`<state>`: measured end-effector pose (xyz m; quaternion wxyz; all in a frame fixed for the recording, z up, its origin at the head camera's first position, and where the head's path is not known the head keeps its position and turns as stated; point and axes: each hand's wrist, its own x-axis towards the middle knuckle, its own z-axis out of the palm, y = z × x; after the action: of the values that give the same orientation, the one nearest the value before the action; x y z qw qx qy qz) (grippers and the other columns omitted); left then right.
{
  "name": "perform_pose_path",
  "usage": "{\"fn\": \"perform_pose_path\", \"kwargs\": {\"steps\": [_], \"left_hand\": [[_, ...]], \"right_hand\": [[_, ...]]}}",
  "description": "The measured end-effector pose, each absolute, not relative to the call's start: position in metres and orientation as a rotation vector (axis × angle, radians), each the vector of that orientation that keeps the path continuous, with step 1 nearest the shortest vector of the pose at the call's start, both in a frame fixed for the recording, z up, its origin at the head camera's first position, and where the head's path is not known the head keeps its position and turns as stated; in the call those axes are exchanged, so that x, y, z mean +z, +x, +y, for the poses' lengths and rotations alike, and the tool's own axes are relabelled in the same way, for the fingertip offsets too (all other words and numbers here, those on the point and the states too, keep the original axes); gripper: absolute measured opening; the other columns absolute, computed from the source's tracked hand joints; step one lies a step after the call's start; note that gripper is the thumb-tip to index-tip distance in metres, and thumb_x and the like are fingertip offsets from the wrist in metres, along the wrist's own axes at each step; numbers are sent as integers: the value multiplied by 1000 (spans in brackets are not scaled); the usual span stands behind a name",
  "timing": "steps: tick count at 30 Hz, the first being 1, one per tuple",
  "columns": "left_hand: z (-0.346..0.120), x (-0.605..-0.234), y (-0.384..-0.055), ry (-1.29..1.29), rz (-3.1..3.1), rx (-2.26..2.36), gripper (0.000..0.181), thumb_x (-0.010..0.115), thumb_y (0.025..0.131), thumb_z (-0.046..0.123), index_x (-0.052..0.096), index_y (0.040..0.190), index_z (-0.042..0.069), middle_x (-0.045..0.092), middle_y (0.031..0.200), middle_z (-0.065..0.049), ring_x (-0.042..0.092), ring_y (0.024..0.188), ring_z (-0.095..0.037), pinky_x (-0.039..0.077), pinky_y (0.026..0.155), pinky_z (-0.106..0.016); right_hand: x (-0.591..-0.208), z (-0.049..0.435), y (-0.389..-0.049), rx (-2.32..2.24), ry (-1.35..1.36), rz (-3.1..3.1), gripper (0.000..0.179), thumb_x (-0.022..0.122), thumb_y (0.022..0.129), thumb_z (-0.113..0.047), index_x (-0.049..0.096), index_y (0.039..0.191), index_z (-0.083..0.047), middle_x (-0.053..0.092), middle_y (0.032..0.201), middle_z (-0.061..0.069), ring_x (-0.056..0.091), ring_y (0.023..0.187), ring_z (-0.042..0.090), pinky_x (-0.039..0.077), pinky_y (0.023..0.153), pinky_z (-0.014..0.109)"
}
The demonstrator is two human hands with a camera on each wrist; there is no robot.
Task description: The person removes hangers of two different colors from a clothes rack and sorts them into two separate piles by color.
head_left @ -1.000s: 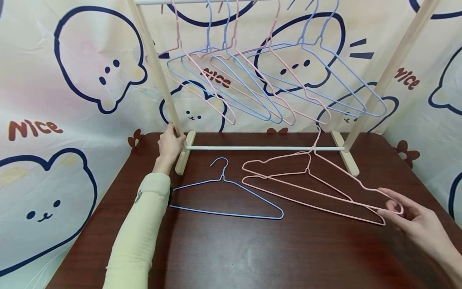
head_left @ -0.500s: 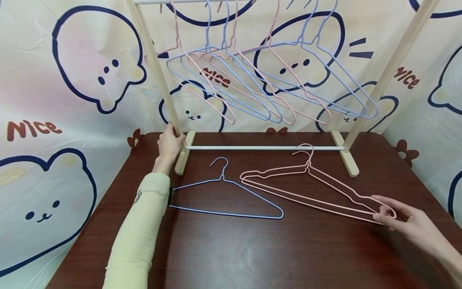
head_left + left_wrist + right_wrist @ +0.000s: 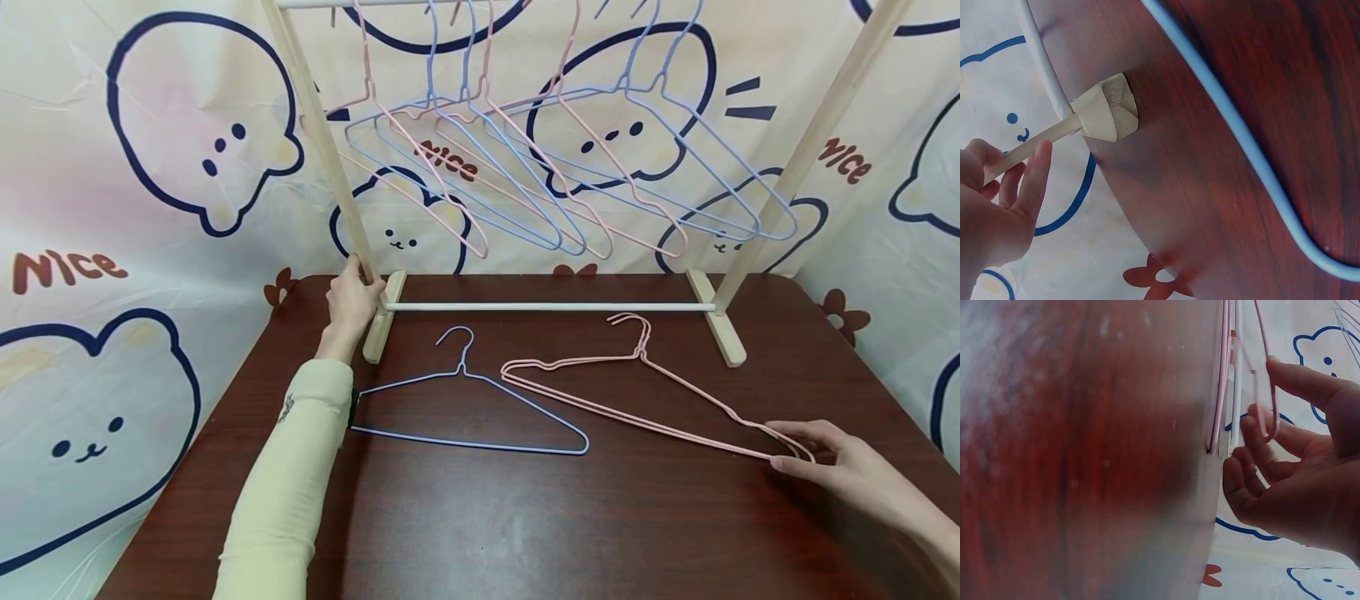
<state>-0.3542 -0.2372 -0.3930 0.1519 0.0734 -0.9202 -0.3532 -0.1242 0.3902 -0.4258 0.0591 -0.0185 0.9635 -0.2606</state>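
Observation:
At the foot of the wooden rack post (image 3: 318, 133), my left hand (image 3: 351, 304) grips it, thumb and fingers round the wood (image 3: 1035, 140). My right hand (image 3: 847, 467) pinches the right corner of a pink clothes hanger (image 3: 1274, 400) between thumb and fingers. That corner is raised a little above a second pink hanger (image 3: 1221, 387), which lies on the table. In the head view the two pink hangers (image 3: 642, 352) nearly coincide, hooks pointing left. A blue hanger (image 3: 462, 367) lies flat left of them, its left end hidden behind my left forearm.
Several pink and blue hangers hang from the rack's top rail (image 3: 397, 2). A white lower bar (image 3: 525, 307) joins the two wooden feet, with the right foot (image 3: 720, 333) behind the pink hangers. The dark wooden table (image 3: 480, 533) stands before a cartoon-printed backdrop (image 3: 187, 375).
My right hand has lowered the pink hanger onto the other pink one, bringing hooks and bars into line. My left hand stays on the post.

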Motion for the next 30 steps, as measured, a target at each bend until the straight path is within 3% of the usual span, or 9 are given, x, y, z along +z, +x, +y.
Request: {"fn": "perform_pose_path", "kwargs": {"steps": [7,16,25,30], "left_hand": [[-239,-392,-355,224,-2649,-1018,33,57,99,21,49,127,7,64,119,-23,65,103,-44,53,88,-57],[-238,-393,-355,232,-2659,-1030,34,57,99,22,49,129,8,64,120,-23,64,104,-44,54,88,-56],[-239,-393,-356,214,-2654,-1024,33,57,99,22,50,128,7,64,118,-23,64,104,-44,53,90,-57],[-238,-393,-356,224,-2659,-1024,33,57,99,22,50,128,7,64,120,-23,64,105,-44,53,90,-57]], "right_hand": [[-424,390,-130,-685,-73,2909,62,71,90,-44,58,135,-4,57,117,14,49,87,-4,41,66,17],[-431,388,-134,-707,-229,2986,47,76,88,-30,65,126,-5,62,110,10,42,83,-7,35,65,13],[-416,376,-140,-728,-132,3052,48,70,92,-38,62,129,-7,59,123,19,44,80,-15,41,62,16],[-404,368,-141,-831,-149,3195,43,74,90,-31,63,127,-12,62,112,-4,47,78,-18,41,62,12]]}}
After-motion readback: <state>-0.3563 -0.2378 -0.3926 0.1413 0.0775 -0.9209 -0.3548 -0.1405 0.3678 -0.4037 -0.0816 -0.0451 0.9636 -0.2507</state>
